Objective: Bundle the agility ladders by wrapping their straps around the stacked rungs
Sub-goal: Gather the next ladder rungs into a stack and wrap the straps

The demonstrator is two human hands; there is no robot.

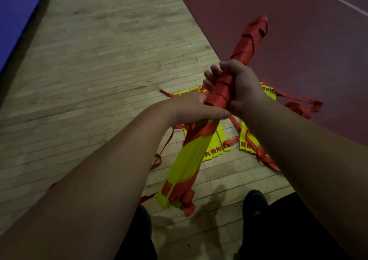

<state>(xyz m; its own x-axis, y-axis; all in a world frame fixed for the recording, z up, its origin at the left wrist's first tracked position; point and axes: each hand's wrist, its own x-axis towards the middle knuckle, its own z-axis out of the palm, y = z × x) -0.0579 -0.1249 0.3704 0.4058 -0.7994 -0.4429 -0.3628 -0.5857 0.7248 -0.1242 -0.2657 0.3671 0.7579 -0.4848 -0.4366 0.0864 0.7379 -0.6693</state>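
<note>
Stacked rungs [191,160], yellow and half wound in red strap [249,41], held slanted above the wooden floor [99,80]. We see the right grip [241,88] curled round the wrapped part, the left grip [191,108] clasping just below; loose ladders [221,134] lie beneath.

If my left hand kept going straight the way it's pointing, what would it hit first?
Probably the right hand, gripping the same wrapped bundle just beyond the left hand; depth is unclear.

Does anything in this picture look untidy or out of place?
Yes. Beside the held bundle, other yellow rungs lie fanned on the floor, their red straps loose and tangled. The bundle's near half is mostly bare.
</note>
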